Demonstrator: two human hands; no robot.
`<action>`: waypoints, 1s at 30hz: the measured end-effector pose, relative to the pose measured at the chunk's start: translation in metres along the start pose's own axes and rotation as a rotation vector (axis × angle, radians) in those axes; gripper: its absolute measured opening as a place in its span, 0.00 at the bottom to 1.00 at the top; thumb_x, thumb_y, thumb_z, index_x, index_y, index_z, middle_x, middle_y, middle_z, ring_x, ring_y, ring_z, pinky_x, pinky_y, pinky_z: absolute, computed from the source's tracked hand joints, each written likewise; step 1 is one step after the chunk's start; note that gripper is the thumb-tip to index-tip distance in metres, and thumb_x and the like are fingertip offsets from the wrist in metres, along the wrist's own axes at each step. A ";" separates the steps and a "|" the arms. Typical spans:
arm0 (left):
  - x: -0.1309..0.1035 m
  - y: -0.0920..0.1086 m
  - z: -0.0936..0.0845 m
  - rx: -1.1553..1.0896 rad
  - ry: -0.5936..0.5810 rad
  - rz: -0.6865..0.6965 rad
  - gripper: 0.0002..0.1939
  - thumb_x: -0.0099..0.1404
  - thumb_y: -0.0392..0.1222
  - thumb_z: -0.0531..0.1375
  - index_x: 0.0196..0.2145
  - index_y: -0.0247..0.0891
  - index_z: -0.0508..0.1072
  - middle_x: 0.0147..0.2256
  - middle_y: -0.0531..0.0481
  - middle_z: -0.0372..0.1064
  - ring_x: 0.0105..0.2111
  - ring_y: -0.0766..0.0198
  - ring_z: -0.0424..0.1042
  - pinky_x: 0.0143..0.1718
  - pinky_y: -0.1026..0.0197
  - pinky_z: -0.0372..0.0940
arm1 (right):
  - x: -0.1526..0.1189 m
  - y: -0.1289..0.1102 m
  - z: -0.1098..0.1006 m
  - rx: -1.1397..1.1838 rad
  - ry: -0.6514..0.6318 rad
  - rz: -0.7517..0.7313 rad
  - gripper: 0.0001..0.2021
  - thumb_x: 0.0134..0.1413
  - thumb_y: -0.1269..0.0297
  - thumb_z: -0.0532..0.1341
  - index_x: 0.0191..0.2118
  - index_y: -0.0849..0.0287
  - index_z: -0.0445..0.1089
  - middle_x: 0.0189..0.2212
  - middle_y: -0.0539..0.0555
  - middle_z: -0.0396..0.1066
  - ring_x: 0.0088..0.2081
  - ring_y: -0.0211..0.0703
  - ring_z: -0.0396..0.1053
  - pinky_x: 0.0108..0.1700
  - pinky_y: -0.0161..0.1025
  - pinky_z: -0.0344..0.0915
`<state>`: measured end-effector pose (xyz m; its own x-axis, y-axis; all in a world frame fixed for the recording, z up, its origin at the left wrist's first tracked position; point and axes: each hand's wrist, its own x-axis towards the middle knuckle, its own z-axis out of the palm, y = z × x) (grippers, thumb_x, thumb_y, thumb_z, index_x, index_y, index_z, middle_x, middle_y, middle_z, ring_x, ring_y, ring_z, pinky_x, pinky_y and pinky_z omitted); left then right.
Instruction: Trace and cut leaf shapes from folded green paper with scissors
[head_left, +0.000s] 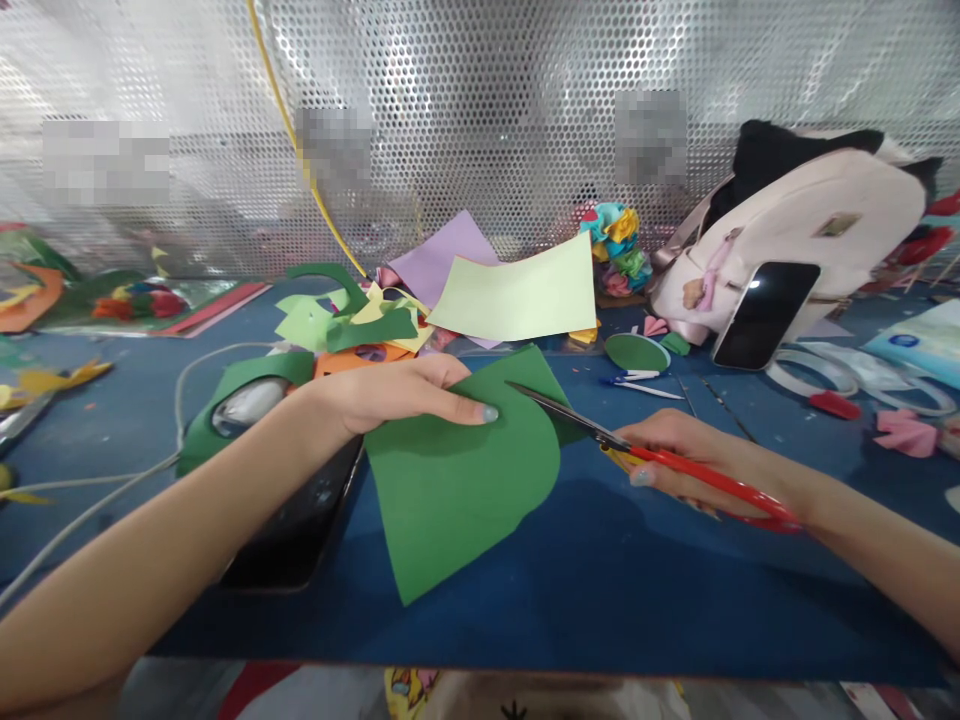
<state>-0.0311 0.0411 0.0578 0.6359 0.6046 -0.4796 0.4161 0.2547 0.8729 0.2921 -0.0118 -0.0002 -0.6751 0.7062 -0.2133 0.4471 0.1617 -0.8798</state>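
My left hand (420,390) pinches a sheet of green paper (465,490) near its upper edge, with the thumb on top and the other fingers mostly hidden behind it. The paper has a curved cut along its right side. Red-handled scissors (697,475) are in my right hand (675,455), fingers wrapped about the handles. Their blades reach leftward over the upper part of the sheet, and the tip lies close to my left thumb. A strip of the green paper spreads out beyond the blades.
Behind my hands lie a pale green sheet (517,295), a purple sheet (442,255) and coloured scraps. A dark phone or tablet (292,540) lies under my left forearm. At right, a phone (765,315) leans on a pale backpack (817,220). Tape rolls (806,375) and pens (641,383) lie nearby.
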 end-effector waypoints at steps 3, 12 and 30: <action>0.000 0.000 -0.002 0.026 -0.024 -0.002 0.10 0.64 0.42 0.67 0.36 0.32 0.84 0.31 0.44 0.83 0.27 0.60 0.80 0.34 0.63 0.76 | 0.002 -0.001 0.000 -0.038 -0.016 0.029 0.21 0.65 0.42 0.59 0.32 0.55 0.59 0.19 0.41 0.52 0.17 0.31 0.53 0.17 0.30 0.50; 0.004 -0.002 -0.008 0.076 -0.084 -0.018 0.09 0.67 0.40 0.64 0.37 0.34 0.85 0.33 0.46 0.83 0.31 0.59 0.82 0.37 0.63 0.75 | 0.007 0.023 -0.010 -0.249 -0.045 -0.089 0.18 0.67 0.49 0.59 0.30 0.55 0.60 0.25 0.45 0.52 0.24 0.35 0.50 0.25 0.35 0.48; 0.008 -0.006 -0.011 0.093 -0.126 -0.020 0.11 0.65 0.40 0.66 0.25 0.37 0.82 0.24 0.53 0.78 0.19 0.70 0.69 0.25 0.69 0.66 | 0.007 0.022 -0.011 -0.335 -0.018 -0.086 0.19 0.65 0.51 0.62 0.28 0.55 0.57 0.22 0.43 0.49 0.24 0.35 0.46 0.27 0.36 0.43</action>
<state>-0.0356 0.0522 0.0500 0.7010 0.4991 -0.5094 0.4841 0.1913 0.8538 0.3034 0.0038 -0.0162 -0.7278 0.6683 -0.1541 0.5536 0.4399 -0.7071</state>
